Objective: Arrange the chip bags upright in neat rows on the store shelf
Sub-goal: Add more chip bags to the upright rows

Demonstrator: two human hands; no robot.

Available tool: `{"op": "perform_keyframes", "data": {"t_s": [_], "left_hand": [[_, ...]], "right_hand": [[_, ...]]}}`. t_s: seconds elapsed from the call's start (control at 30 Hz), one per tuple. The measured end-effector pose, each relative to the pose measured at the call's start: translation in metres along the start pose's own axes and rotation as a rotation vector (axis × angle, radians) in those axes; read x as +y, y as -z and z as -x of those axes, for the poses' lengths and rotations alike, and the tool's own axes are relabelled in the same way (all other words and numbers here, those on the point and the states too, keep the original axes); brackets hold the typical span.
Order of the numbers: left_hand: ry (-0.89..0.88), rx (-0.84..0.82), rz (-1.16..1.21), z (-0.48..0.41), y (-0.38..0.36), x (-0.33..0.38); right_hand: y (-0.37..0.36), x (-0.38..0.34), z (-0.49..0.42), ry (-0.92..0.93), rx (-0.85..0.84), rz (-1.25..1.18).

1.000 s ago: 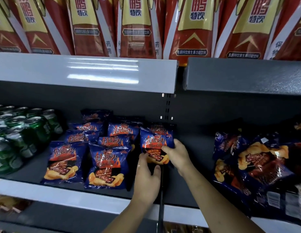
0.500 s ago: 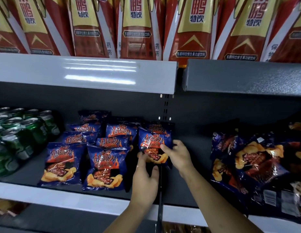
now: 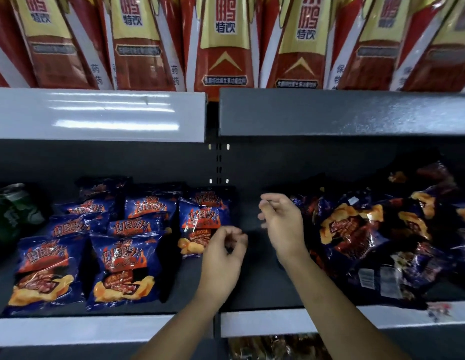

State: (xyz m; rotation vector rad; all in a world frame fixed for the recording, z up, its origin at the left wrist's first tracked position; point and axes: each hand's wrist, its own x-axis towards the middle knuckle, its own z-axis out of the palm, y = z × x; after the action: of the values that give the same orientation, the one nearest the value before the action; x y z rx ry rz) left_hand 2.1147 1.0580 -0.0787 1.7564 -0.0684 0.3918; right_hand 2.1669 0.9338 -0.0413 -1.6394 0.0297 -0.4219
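**Chip bags in rows on the left, a heap on the right**

Blue chip bags [image 3: 123, 268] are seen standing upright in 3 rows on the left part of the grey shelf [image 3: 254, 284]. Orange flame print and the characters 田园薯片 can be read on their fronts; a small red panel below carries writing too small to read. The front bag of the right row [image 3: 202, 222] is set further back than the front bags of the other 2 rows. A loose heap of bags [image 3: 361, 229] lies jumbled on the right part of the shelf, some flat with barcodes facing up.

The left hand [image 3: 222, 258] is held just right of the right row's front bag, overlapping its lower right corner, fingers curled together; nothing is seen gripped in it. The right hand [image 3: 280, 222] is raised over bare shelf between that bag and the heap, fingers loosely curled and empty, apart from both.

Green cans [image 3: 10, 214] stand at the far left. On the upper shelf, red and gold cartons [image 3: 226, 45] are lined up, printed with 特饮.
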Motion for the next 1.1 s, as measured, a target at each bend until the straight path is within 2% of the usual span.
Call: {"op": "perform_keyframes", "data": {"t_s": [0.37, 0.53, 0.67, 0.8, 1.0, 1.1], "left_hand": [[0.1, -0.265, -0.26, -0.091, -0.115, 0.023], [0.082, -0.308, -0.368, -0.105, -0.138, 0.022], [0.098, -0.229, -0.447, -0.111, -0.143, 0.026], [0.136, -0.104, -0.412, -0.119, -0.126, 0.025], [0.024, 0.038, -0.419, -0.131, -0.076, 0.03], [-0.049, 0.054, -0.361, -0.125, -0.05, 0.043]], "right_hand": [[0.101, -0.023, 0.009, -0.025, 0.157, -0.186], [0.119, -0.02, 0.012, -0.035, 0.186, -0.211], [0.119, -0.017, 0.01, -0.062, 0.171, -0.2], [0.114, -0.012, 0.007, -0.087, 0.138, -0.176], [0.092, -0.006, -0.005, -0.106, 0.089, -0.145], [0.078, -0.006, -0.013, -0.091, 0.079, -0.16]]}}
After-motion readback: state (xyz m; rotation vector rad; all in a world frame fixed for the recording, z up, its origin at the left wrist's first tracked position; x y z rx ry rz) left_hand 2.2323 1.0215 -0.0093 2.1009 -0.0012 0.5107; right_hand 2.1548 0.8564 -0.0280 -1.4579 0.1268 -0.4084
